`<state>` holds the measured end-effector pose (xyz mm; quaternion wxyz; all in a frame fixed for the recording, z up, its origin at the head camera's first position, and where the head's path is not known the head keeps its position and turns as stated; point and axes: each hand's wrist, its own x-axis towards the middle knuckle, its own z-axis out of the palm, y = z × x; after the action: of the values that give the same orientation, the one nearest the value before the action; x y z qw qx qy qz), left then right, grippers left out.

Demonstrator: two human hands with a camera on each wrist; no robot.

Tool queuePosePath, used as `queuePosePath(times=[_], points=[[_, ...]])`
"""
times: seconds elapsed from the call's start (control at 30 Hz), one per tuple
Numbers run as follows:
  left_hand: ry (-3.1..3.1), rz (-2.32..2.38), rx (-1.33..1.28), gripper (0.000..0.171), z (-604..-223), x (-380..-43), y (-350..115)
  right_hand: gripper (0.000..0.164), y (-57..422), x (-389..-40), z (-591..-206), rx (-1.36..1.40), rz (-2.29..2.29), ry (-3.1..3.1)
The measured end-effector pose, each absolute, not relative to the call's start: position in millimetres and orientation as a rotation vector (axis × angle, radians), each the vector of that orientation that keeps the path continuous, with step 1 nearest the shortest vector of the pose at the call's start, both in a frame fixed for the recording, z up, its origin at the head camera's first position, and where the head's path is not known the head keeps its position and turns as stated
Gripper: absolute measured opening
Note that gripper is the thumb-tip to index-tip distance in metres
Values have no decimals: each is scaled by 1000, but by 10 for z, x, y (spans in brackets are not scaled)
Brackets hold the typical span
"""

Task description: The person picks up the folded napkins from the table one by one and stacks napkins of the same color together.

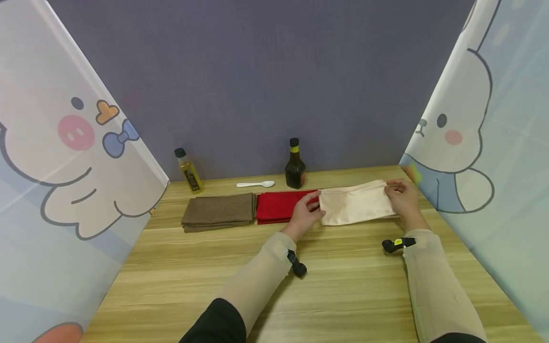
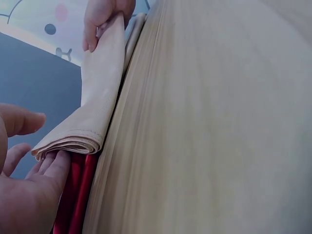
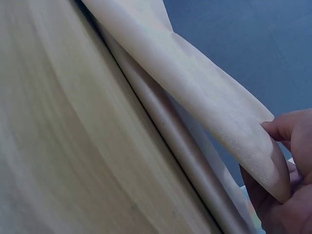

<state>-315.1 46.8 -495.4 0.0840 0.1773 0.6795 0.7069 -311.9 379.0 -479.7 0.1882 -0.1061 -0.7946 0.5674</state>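
A folded cream cloth (image 1: 358, 202) lies at the right end of the row, its left end overlapping a folded red cloth (image 1: 274, 206). My right hand (image 1: 403, 197) pinches its right end between thumb and fingers; in the right wrist view that end is lifted above a pale lower layer (image 3: 161, 112). At the left end is my left hand (image 1: 305, 215). In the left wrist view its fingers (image 2: 57, 170) reach beneath the cream cloth's folded edge, over the red cloth, while another digit stays raised and apart. A folded brown cloth (image 1: 219, 210) lies farther left.
Behind the cloths stand a dark sauce bottle (image 1: 295, 166) and a tilted-looking oil bottle (image 1: 190, 174), with a white spoon (image 1: 255, 184) lying between them. A grey back wall (image 1: 266, 85) and printed side panels border the wooden table (image 1: 343, 281).
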Motion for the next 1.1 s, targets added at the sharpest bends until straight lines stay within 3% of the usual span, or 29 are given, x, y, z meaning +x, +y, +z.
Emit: queuePosePath(times=[0.47,1.1], points=[[2028,1961,705,61,-4961,-3075,528,28,3930,-3117,-4857,-483,1484,-2227],[2074,1662,783,69,-4910,-2877,575,18,4051,-3033,-4837,-683,1372,-2271]])
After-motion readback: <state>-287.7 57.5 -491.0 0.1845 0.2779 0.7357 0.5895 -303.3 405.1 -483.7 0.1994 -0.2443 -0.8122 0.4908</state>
